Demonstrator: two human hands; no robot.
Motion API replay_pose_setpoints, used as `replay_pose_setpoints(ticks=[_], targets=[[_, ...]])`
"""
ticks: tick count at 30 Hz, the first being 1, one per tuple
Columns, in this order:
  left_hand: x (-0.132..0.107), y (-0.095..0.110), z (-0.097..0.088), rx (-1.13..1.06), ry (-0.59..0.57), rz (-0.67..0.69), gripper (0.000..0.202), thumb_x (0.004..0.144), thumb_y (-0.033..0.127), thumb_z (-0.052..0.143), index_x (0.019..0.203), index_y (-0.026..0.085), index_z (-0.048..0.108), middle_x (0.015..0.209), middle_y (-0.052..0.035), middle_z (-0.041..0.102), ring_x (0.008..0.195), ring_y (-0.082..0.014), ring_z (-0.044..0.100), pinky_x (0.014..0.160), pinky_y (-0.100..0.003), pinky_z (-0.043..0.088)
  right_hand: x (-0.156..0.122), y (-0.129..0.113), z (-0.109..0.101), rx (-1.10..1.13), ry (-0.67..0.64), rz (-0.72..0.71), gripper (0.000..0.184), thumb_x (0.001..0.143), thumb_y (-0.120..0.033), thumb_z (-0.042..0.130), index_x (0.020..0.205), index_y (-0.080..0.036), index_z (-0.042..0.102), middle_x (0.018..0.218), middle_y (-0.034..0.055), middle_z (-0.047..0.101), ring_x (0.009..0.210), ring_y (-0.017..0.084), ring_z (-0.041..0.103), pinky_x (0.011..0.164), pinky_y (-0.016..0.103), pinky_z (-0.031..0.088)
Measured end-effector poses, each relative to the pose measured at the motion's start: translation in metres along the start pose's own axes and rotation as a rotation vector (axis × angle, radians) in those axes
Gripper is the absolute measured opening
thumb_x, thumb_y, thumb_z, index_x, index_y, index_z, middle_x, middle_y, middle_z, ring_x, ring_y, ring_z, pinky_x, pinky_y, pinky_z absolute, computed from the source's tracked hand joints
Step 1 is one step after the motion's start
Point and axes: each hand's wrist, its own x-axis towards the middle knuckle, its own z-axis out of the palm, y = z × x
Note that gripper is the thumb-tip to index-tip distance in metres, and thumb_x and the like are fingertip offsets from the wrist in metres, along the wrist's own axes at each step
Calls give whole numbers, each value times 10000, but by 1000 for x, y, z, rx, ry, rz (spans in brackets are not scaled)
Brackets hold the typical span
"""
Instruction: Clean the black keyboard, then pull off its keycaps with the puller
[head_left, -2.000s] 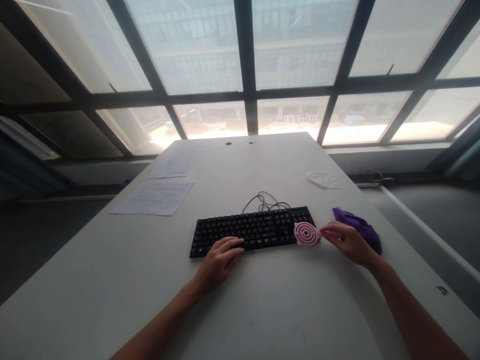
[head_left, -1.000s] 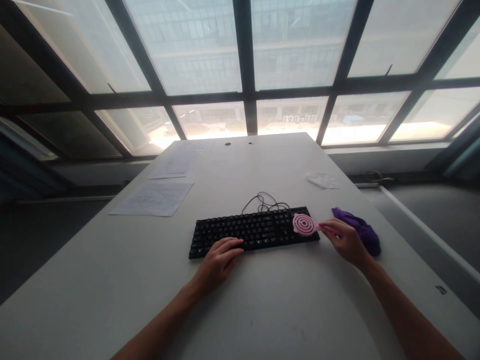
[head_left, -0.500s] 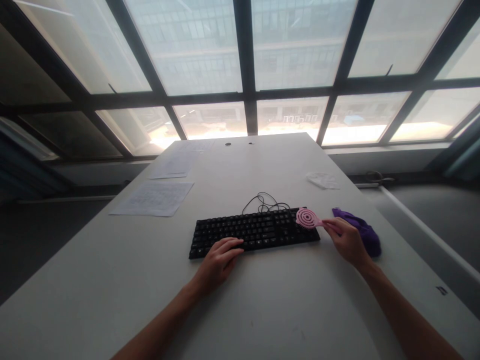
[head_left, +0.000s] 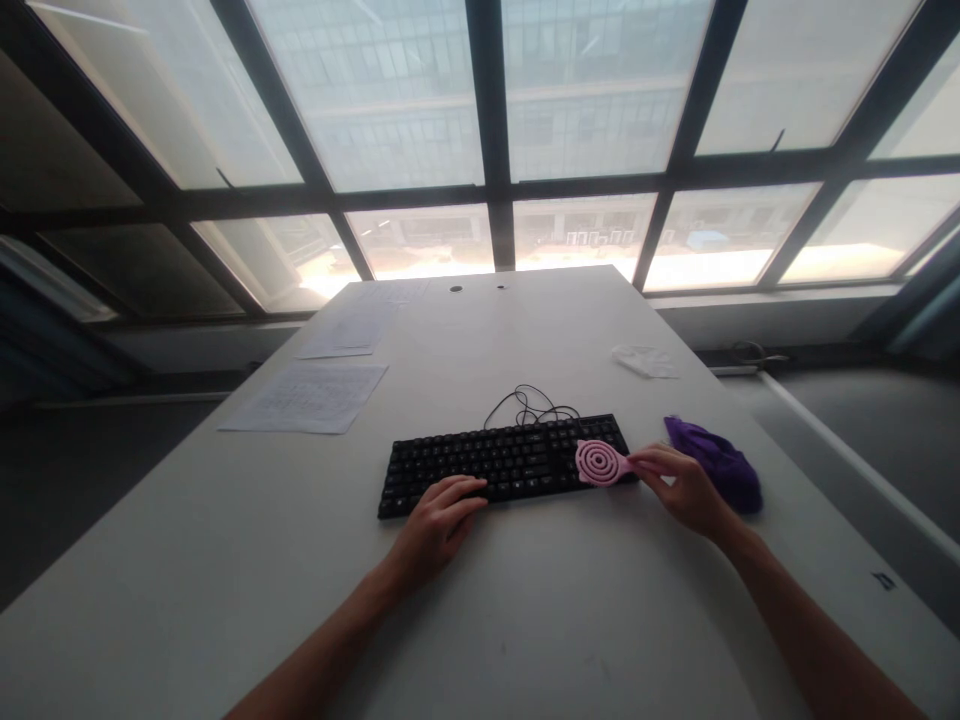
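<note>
A black keyboard [head_left: 502,463] lies across the middle of a white table [head_left: 525,610], its cable [head_left: 529,402] coiled behind it. My left hand [head_left: 439,528] rests flat on the keyboard's near left edge, fingers stretched out. My right hand [head_left: 679,487] pinches the handle of a round pink brush [head_left: 598,462] with a spiral pattern. The brush head lies on the right end of the keyboard.
A crumpled purple cloth [head_left: 716,463] lies just right of my right hand. Printed sheets [head_left: 307,396] lie at the far left of the table, and a small clear wrapper [head_left: 645,360] at the far right. Large windows stand behind the table.
The pink brush went from the keyboard's near right corner up to its far right corner, then came back down and a little left onto the keys. My left hand stayed still.
</note>
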Motion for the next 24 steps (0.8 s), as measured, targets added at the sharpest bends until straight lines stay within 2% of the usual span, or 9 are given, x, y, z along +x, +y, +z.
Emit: replay_pose_setpoints(ticks=[10, 14, 18, 24], targets=[[1, 2, -1, -9, 4, -6, 269, 930, 133, 527, 1115, 236, 692, 1293, -67, 644, 1256, -234, 528, 1053, -438, 463, -4, 12, -37, -62, -36, 60, 207, 894, -358, 642, 1001, -196, 715, 1042, 108, 690, 977, 246, 673, 885, 376, 597], [1, 2, -1, -2, 4, -5, 259, 931, 134, 526, 1107, 226, 691, 1290, -69, 645, 1249, -233, 531, 1054, -441, 464, -6, 12, -45, -83, -42, 68, 199, 894, -358, 638, 998, -205, 713, 1036, 102, 689, 966, 237, 674, 885, 358, 594], [1, 0, 0, 2, 2, 1, 266, 935, 139, 520, 1121, 230, 688, 1300, -74, 637, 1257, -236, 525, 1054, -450, 465, -5, 7, -38, -78, -72, 69, 192, 904, -352, 629, 996, -202, 708, 1031, 101, 689, 968, 233, 669, 877, 355, 591], [2, 2, -1, -1, 5, 5, 265, 934, 138, 520, 1114, 228, 691, 1286, -80, 646, 1250, -236, 532, 1051, -458, 469, -3, 0, -12, 32, -103, 55, 194, 919, -350, 615, 1001, -198, 702, 1012, 98, 689, 960, 231, 670, 872, 365, 593]])
